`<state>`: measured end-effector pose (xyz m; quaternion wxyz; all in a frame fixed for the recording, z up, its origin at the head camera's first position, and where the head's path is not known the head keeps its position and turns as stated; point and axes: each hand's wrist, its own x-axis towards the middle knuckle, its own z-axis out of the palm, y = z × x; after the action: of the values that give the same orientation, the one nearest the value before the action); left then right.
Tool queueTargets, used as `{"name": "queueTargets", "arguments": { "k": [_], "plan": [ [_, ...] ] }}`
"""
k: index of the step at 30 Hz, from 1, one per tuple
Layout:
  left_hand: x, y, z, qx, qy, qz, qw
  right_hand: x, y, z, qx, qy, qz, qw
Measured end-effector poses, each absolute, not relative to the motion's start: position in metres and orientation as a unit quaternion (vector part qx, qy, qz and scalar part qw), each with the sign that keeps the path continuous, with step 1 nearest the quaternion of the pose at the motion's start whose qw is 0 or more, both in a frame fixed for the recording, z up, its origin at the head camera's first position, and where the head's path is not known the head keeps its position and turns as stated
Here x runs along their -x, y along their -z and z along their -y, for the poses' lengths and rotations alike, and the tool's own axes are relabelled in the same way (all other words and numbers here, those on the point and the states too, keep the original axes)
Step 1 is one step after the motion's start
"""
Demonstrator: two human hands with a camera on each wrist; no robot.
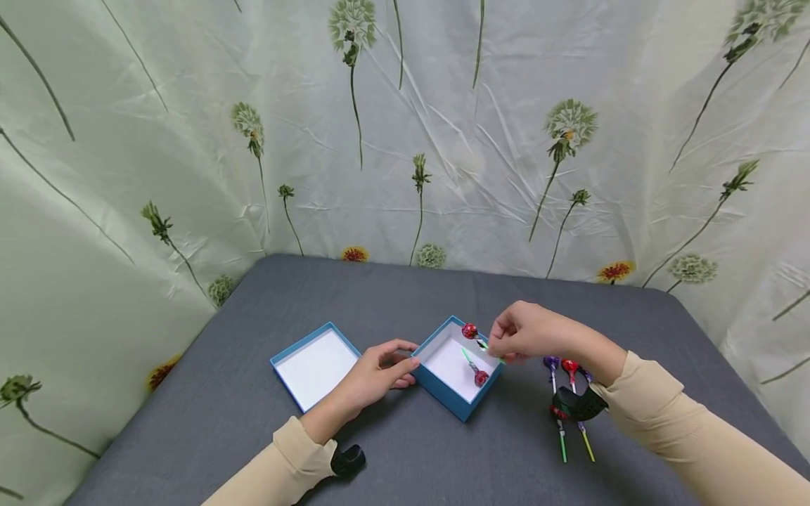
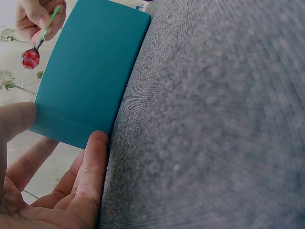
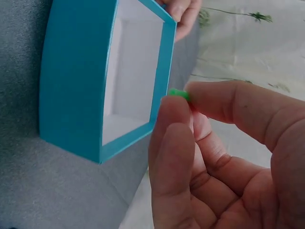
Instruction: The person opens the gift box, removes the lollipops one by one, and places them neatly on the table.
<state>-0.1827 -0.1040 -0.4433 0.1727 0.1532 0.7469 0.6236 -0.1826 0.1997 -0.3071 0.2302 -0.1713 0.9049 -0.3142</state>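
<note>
My right hand (image 1: 522, 334) pinches the green stick of a red-wrapped lollipop (image 1: 469, 331) above the far right side of an open blue box (image 1: 443, 393). The candy end points left, over the white interior. Inside the box lies another red lollipop (image 1: 480, 378) with a green stick. My left hand (image 1: 380, 369) holds the box's left corner, its thumb (image 2: 19, 119) near the rim and a finger (image 2: 95, 162) low against the side. In the right wrist view, only the green stick end (image 3: 180, 94) shows between thumb and fingertip.
Left of the box, a blue-edged lid (image 1: 319, 369) lies with its white inside up. Several lollipops (image 1: 569, 367) with purple and red wrappers lie on the grey table (image 1: 405, 464), partly hidden beneath the right forearm. A flower-print curtain (image 1: 455, 140) hangs behind.
</note>
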Motion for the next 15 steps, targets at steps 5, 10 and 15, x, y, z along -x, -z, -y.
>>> {"name": "queueTargets", "arguments": {
  "k": [5,10,15],
  "plan": [
    [0.183,0.443,0.104,-0.155,-0.622,-0.748,0.173,0.175,0.309,-0.215,0.157,0.338,-0.899,0.228],
    [0.183,0.443,0.104,-0.154,-0.621,-0.749,0.174,0.166,0.311,-0.232,0.136,0.370,-0.890,0.228],
    [0.183,0.443,0.104,-0.154,-0.618,-0.751,0.173,0.158,0.316,-0.252,0.137,0.398,-0.880,0.219]
  ]
}}
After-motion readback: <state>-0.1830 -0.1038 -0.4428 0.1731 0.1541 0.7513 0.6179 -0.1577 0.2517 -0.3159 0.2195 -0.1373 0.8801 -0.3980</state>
